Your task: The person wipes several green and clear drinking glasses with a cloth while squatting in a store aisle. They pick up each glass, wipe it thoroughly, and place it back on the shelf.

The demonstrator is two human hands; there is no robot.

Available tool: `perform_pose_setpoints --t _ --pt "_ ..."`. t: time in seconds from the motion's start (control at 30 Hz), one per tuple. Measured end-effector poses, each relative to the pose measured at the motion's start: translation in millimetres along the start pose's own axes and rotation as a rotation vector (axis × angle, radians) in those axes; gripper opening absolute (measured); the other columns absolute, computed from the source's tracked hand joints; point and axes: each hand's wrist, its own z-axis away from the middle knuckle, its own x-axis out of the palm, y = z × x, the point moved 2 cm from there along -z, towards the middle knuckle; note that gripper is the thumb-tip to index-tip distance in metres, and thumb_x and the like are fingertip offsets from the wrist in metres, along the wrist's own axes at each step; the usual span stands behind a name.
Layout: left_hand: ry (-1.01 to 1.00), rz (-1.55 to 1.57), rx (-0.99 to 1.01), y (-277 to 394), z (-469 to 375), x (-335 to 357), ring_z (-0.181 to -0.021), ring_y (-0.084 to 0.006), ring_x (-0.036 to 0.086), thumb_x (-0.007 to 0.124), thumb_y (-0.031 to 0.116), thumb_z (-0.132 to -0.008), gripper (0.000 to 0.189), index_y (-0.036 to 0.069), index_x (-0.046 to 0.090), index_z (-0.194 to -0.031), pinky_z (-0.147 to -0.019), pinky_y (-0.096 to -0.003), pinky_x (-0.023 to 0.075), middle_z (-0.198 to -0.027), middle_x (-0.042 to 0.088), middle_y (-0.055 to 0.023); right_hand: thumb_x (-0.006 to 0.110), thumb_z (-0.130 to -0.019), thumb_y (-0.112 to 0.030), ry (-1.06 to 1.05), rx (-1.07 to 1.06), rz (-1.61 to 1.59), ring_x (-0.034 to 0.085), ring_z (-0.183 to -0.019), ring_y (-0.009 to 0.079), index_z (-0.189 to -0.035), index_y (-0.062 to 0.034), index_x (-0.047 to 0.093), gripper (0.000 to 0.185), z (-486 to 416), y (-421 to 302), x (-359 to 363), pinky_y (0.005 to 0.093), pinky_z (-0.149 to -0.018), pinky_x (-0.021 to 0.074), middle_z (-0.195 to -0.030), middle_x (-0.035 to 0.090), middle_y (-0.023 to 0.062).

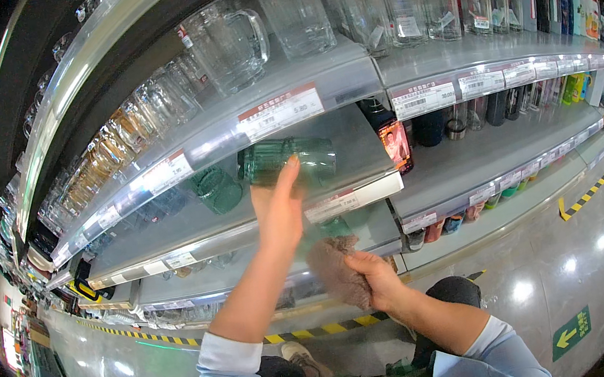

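My left hand [280, 205] is around a green ribbed glass tumbler [312, 155], which lies on its side just above the middle shelf [216, 234]. Below and to the right, my right hand [379, 278] grips a brown-grey cloth [339, 275], blurred at its edges. Between the cloth and the shelf edge shows a piece of green glass [334, 226]; whether it is held or stands lower down I cannot tell. Another green glass tumbler [216, 190] stands on the middle shelf, left of my left hand.
Clear glass mugs [229, 46] and amber glasses [125, 126] line the shelf above. Lidded glass bottles [403, 0] stand to the upper right. Price-tag strips [280, 112] edge the shelves. A lit phone-like screen [394, 145] is at the shelf divide. Striped tape [326, 329] marks the floor.
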Motion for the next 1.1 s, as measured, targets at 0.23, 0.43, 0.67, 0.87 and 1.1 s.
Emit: perform_pose_setpoints --t 0.23,0.43,0.67,0.87,1.1 --pt "0.106 -0.555 0.127 -30.1 -73.0 15.1 -0.091 -0.0124 0.057 0.077 0.012 -0.078 0.049 0.008 0.048 -0.116 -0.076 -0.0296 0.0454 -0.100 0.061 -0.0030 0.051 -0.095 -0.016 0.320 0.129 0.138 0.065 -0.082 0.0217 -0.107 -0.0008 0.059 0.021 -4.5 17.7 -20.8 0.0361 -0.072 0.0549 -0.095 0.065 0.0094" --pt "-0.236 -0.781 0.252 -54.5 -122.5 27.4 -0.107 -0.0209 0.054 0.079 0.015 -0.074 0.049 0.002 0.058 -0.117 -0.095 -0.0318 0.0402 -0.116 0.061 -0.0098 0.050 -0.096 -0.016 0.322 0.141 0.142 0.066 -0.085 0.0209 -0.113 -0.0013 0.057 0.023 -10.2 22.6 -20.5 0.0356 -0.074 0.0538 -0.101 0.066 0.0093" --pt "-0.325 -0.913 0.288 -73.0 -150.9 35.6 -0.116 -0.0246 0.050 0.079 0.026 -0.076 0.058 0.004 0.056 -0.125 -0.101 -0.0348 0.0365 -0.126 0.057 -0.0111 0.055 -0.093 -0.014 0.395 0.173 0.297 0.064 -0.079 0.0178 -0.102 -0.0001 0.062 0.018 -13.4 27.0 -28.9 0.0314 -0.069 0.0521 -0.092 0.065 0.0076" --pt "-0.381 -1.026 0.156 -79.7 -161.6 44.9 -0.122 -0.0270 0.047 0.079 0.038 -0.075 0.068 0.005 0.055 -0.129 -0.103 -0.0372 0.0354 -0.131 0.055 -0.0119 0.056 -0.092 -0.013 0.400 0.182 0.297 0.063 -0.082 0.0176 -0.103 -0.0004 0.062 0.017 -16.0 26.9 -30.5 0.0313 -0.070 0.0516 -0.093 0.065 0.0080" --pt "-0.484 -1.172 0.189 -94.5 -208.6 0.6 -0.127 -0.0263 0.043 0.078 0.042 -0.074 0.069 0.007 0.056 -0.130 -0.107 -0.0386 0.0324 -0.136 0.051 -0.0121 0.059 -0.091 -0.014 0.406 0.206 0.345 0.062 -0.080 0.0171 -0.099 -0.0019 0.063 0.015 -16.9 34.8 -31.3 0.0311 -0.070 0.0508 -0.089 0.064 0.0073"
